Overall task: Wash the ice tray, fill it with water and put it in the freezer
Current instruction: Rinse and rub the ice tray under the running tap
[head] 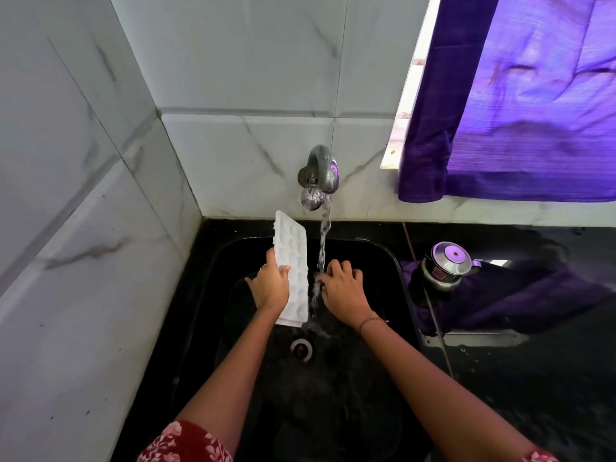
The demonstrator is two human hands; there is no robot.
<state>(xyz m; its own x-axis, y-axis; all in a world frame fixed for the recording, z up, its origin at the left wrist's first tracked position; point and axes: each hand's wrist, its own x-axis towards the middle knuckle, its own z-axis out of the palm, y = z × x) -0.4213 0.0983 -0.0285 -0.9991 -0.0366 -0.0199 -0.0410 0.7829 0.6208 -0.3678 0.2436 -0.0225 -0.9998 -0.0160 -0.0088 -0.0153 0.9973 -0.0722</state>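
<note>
washing step: left hand (269, 288) grips the ice tray (290, 243), tilted just left of the tap (322, 170) stream, right hand (343, 290) empty with fingers loosely bent under the tap, so next the tray likely needs swinging into the flow.

there is one ice tray (293, 261). two hands are in view, the left hand (270, 288) and the right hand (343, 295). there is one tap (321, 171) on the wall, with one stream of water (324, 235). there is one sink (366, 378) with one drain (301, 350). the surface (533, 378) carries one steel vessel (445, 265). there is one purple curtain (516, 111), one ring (263, 266) and one bracelet (370, 321). two red flowered sleeves show, the left sleeve (185, 443) and the right sleeve (540, 457).
</note>
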